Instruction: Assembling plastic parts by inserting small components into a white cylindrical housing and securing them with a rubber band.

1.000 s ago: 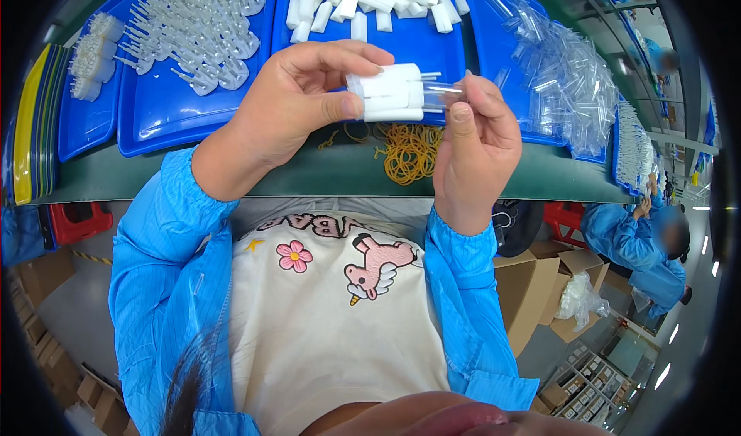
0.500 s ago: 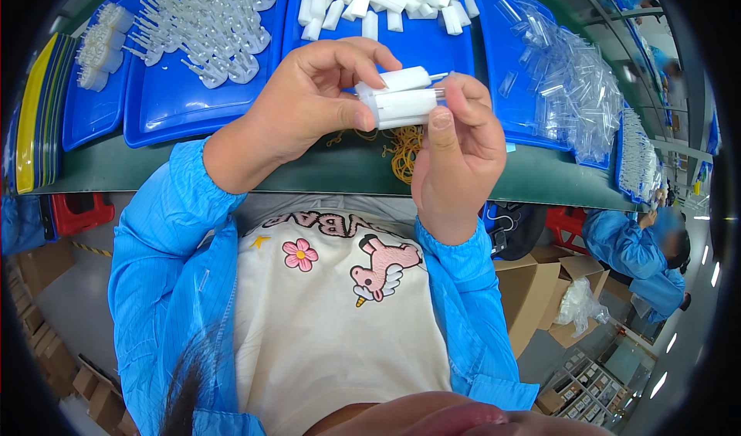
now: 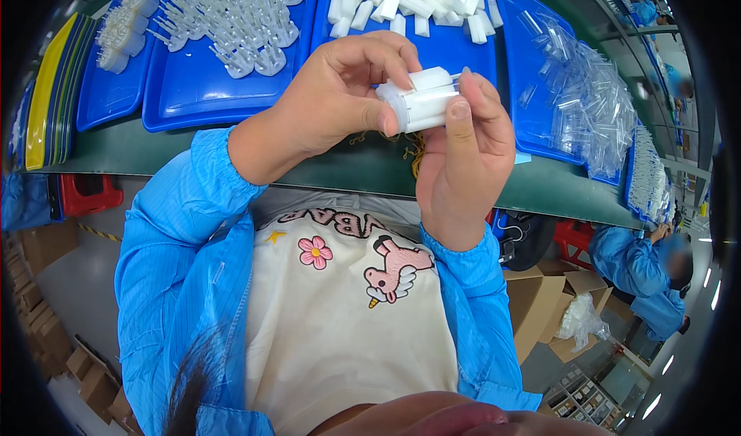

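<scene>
My left hand (image 3: 332, 81) pinches the round translucent base (image 3: 392, 104) of a small pronged plastic piece between thumb and fingers. White spongy-looking blocks (image 3: 432, 111) sit side by side on that base, with thin pins showing between and beyond them. At the far end of the blocks, the thumb and fingers of my right hand (image 3: 469, 146) close around the block and pin tips. The piece lies nearly sideways, held above the table's front edge; my fingers hide part of it.
White blocks fill the middle blue tray (image 3: 463, 54). Pronged pieces (image 3: 231, 19) stand in the blue tray on the left, and clear tubes (image 3: 587, 88) heap up on the right. Yellow bands (image 3: 417, 162) lie behind my right hand. A co-worker (image 3: 637, 262) sits at far right.
The view has shifted, so the trays and both hands appear farther right. The piece has turned slightly, and its blocks now sit closer together in my fingers.
</scene>
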Demonstrator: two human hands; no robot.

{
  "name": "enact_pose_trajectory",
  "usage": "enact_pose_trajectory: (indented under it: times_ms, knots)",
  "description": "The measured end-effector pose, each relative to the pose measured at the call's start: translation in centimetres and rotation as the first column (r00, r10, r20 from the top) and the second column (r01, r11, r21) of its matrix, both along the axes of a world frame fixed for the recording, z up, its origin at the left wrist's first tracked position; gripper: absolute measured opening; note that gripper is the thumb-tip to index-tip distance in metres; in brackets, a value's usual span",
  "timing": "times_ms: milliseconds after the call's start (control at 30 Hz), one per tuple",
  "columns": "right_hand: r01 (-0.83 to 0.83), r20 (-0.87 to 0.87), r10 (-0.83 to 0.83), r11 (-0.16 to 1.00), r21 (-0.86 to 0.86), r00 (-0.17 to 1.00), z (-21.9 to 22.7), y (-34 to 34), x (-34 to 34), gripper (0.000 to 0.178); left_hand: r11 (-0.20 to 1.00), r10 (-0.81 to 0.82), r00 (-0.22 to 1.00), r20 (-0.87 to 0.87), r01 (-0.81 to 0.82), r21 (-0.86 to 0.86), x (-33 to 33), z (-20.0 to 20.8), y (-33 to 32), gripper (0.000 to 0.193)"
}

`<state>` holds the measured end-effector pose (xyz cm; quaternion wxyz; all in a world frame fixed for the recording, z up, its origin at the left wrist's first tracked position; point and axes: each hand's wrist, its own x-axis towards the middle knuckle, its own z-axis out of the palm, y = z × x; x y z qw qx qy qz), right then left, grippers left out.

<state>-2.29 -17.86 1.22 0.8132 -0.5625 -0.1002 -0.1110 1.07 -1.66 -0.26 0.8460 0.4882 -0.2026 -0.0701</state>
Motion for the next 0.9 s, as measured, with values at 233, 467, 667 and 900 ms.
enact_pose_trajectory:
  times_ms: [233, 467, 667, 900]
  knots:
    - [-0.021, -0.107, 0.04, 0.984, 0.175, 0.993, 0.7, 0.9, -0.5, 0.018, 1.0, -0.007, 1.0, 0.02, 0.008, -0.017, 0.0, 0.0, 0.1, 0.053]
    - [-0.041, -0.091, 0.06, 0.979, 0.198, 0.994, 0.7, 0.6, -0.3, 0.018, 1.0, -0.02, 0.999, 0.042, 0.02, -0.004, 0.1, 0.0, 0.1, 0.048]
    - [0.026, 0.278, 0.026, 0.983, -0.182, 0.96, 0.0, -1.9, 0.7, 0.024, 0.986, -0.104, 0.991, -0.083, 0.092, -0.143, 0.0, 0.7, 0.6, 0.033]
    - [0.194, 0.537, 0.097, 0.866, -0.46, 0.838, 1.7, -4.3, 1.6, 0.026, 0.958, -0.264, 0.955, -0.137, 0.243, -0.15, 0.4, 0.5, 1.4, 0.027]
